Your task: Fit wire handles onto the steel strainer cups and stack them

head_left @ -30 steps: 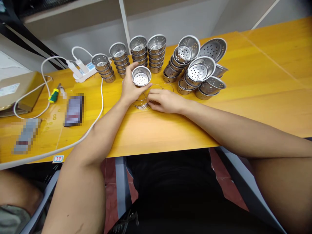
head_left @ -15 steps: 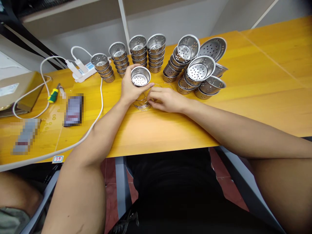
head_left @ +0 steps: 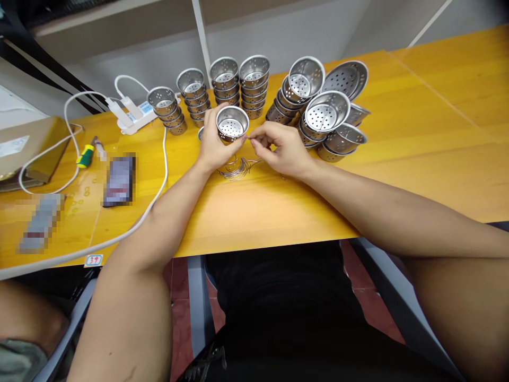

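My left hand [head_left: 212,140] is wrapped round a small perforated steel cup [head_left: 233,123], tilted so its hole-punched bottom shows. Close to the cup's right side, my right hand [head_left: 280,147] pinches what looks like a thin curved metal wire, mostly hidden by the fingers. Its fingertips are almost at the left thumb. Below the cup, a loose pile of curved metal wires [head_left: 237,171] lies on the yellow table.
Stacked perforated cups [head_left: 254,87] stand along the back, with more leaning stacks [head_left: 326,114] and a perforated lid-like piece [head_left: 350,79] to the right. On the left are a power strip [head_left: 137,118], a white cable [head_left: 166,175], a screwdriver [head_left: 86,155] and a phone [head_left: 119,181].
My right hand has left the wire pile and moved up and right, beside the cup. The left hand has shifted the cup slightly right and up.
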